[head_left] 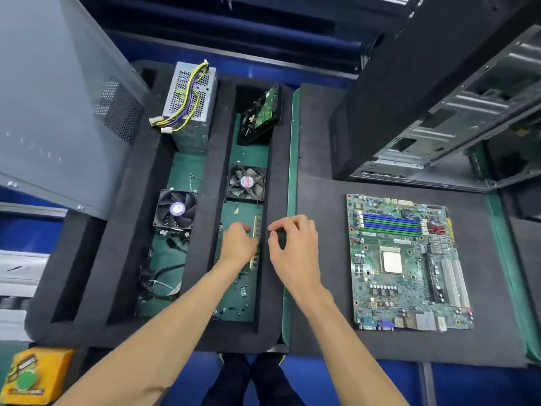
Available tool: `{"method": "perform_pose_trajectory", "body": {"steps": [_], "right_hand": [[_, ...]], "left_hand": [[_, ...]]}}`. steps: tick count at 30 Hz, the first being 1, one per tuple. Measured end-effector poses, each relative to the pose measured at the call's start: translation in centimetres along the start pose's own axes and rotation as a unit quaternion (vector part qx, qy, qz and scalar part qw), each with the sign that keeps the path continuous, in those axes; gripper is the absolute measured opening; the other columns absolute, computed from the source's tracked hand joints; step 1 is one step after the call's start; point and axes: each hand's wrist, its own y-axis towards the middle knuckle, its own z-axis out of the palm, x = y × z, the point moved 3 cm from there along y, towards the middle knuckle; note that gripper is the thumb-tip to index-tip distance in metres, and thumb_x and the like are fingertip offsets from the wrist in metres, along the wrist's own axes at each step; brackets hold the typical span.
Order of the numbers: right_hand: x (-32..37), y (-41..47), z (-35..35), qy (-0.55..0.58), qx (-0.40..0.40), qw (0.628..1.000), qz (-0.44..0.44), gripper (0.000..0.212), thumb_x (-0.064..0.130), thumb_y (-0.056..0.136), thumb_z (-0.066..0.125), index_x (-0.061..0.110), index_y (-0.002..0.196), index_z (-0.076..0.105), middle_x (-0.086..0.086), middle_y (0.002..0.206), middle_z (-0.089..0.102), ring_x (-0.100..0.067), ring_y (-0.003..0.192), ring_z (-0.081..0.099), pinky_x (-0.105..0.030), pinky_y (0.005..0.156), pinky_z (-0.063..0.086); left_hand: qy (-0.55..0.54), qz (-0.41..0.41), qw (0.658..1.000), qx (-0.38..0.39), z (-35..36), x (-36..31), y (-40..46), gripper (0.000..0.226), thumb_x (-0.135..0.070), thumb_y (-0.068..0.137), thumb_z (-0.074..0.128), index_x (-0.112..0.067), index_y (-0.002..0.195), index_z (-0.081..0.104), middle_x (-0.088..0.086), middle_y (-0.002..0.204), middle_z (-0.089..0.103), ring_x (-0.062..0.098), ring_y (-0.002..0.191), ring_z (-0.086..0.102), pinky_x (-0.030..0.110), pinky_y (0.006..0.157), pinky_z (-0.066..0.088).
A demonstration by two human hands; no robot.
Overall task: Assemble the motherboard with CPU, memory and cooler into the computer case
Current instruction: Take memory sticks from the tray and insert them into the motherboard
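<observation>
My left hand (237,244), centre frame, fingers curled down onto a memory stick (256,233) standing on its long edge against the right wall of the foam slot; whether I truly pinch it I cannot tell, the knuckles hide the contact. My right hand (292,244) just beside it, over the foam ridge, thumb and fingers loosely bent, nothing in them.

Memory stick: thin green strip, gold contacts along one edge. It lies in the right-hand trough of the foam tray (126,230), matte black, soft-looking, rounded corners, green mat showing at the trough floors. Small dark screws and bits scattered on that floor toward the lower frame.

Above my hands in the same trough: a square black case fan (246,183), then a hard drive (262,112) tilted on edge, green circuit side up. Left trough: cooler (175,210) with black fan over metal fins, black cables (158,276) coiled below it, and at the top a perforated grey metal power supply (191,104) with yellow and purple wires.

Right of frame: motherboard (407,262) flat on a dark foam pad (319,288), well apart from my hands, open pad between. Blue and green memory slots, silver CPU (390,262) seated mid-board. Upper right: the computer case (433,106), black shell, bare steel inside, open side facing the board. Upper left: grey side panel (58,98), perforated patch. Lower left corner: yellow box (35,376). Blue floor beneath.
</observation>
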Motion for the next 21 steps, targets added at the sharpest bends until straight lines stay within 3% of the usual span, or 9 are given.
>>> {"method": "perform_pose_trajectory", "body": {"steps": [5,8,11,13,15,17,19,21], "right_hand": [[-0.4,0.3,0.2,0.005,-0.001,1.000,-0.004,0.009,0.017,0.093,0.062,0.021,0.098,0.069,0.004,0.104,0.053,-0.015,0.103,0.047,-0.027,0.092,0.034],[-0.5,0.5,0.3,0.009,0.004,1.000,-0.001,0.009,0.018,0.093,0.063,0.021,0.098,0.070,0.004,0.104,0.054,-0.015,0.103,0.047,-0.027,0.092,0.034],[-0.8,0.7,0.1,0.036,0.016,0.999,0.010,0.010,0.018,0.094,0.061,0.023,0.100,0.069,0.007,0.102,0.055,-0.014,0.102,0.047,-0.028,0.092,0.036],[-0.9,0.7,-0.3,0.103,0.019,0.994,0.034,0.012,0.015,0.095,0.060,0.022,0.102,0.068,0.008,0.099,0.058,-0.012,0.097,0.050,-0.026,0.090,0.040],[-1.1,0.6,-0.9,0.201,0.023,0.975,0.089,0.015,0.012,0.095,0.059,0.023,0.104,0.066,0.008,0.093,0.063,-0.008,0.088,0.056,-0.017,0.081,0.044],[-1.4,0.5,-1.6,0.263,0.025,0.955,0.138,0.015,0.013,0.096,0.059,0.024,0.104,0.065,0.007,0.089,0.068,-0.004,0.082,0.061,-0.009,0.071,0.044],[-1.5,0.3,-2.3,0.297,0.035,0.941,0.160,0.011,0.017,0.098,0.059,0.023,0.105,0.066,0.002,0.088,0.071,-0.002,0.075,0.065,-0.010,0.067,0.046],[-1.1,-0.2,-2.7,0.350,0.060,0.919,0.173,0.007,0.021,0.100,0.060,0.020,0.104,0.066,-0.001,0.088,0.072,-0.004,0.069,0.067,-0.016,0.063,0.049]], "left_hand": [[-0.017,-0.023,1.000,0.011,0.6,0.0,1.1,0.028,-0.009,0.089,0.065,-0.003,0.115,0.070,0.012,0.118,0.070,0.025,0.111,0.064,0.028,0.095,0.049],[0.023,-0.005,0.999,0.022,0.5,0.0,0.9,0.013,-0.013,0.089,0.064,-0.007,0.095,0.074,0.007,0.099,0.071,0.024,0.097,0.065,0.025,0.080,0.048],[0.028,0.022,0.999,0.001,-0.2,-0.4,0.3,0.015,-0.016,0.090,0.059,-0.011,0.076,0.059,0.003,0.073,0.060,0.023,0.072,0.054,0.021,0.055,0.038],[-0.033,0.019,0.999,-0.011,-1.2,-1.2,-0.4,0.012,-0.017,0.092,0.056,-0.007,0.087,0.060,0.002,0.081,0.062,0.020,0.076,0.056,0.021,0.058,0.038],[-0.143,0.003,0.990,0.000,-2.2,-2.2,-1.1,0.011,-0.015,0.091,0.054,-0.007,0.093,0.062,0.003,0.088,0.064,0.025,0.086,0.062,0.029,0.070,0.049],[-0.286,-0.025,0.958,0.027,-3.3,-3.4,-2.1,0.014,-0.009,0.089,0.054,-0.004,0.097,0.065,0.011,0.094,0.068,0.029,0.086,0.068,0.039,0.076,0.058],[-0.413,-0.028,0.908,0.060,-4.4,-4.7,-3.6,0.015,-0.003,0.088,0.056,0.000,0.099,0.066,0.013,0.089,0.069,0.021,0.074,0.071,0.031,0.064,0.057],[-0.480,0.000,0.872,0.090,-4.9,-6.0,-5.3,0.010,0.001,0.088,0.059,0.000,0.096,0.065,0.011,0.084,0.071,0.018,0.075,0.072,0.028,0.064,0.058]]}}
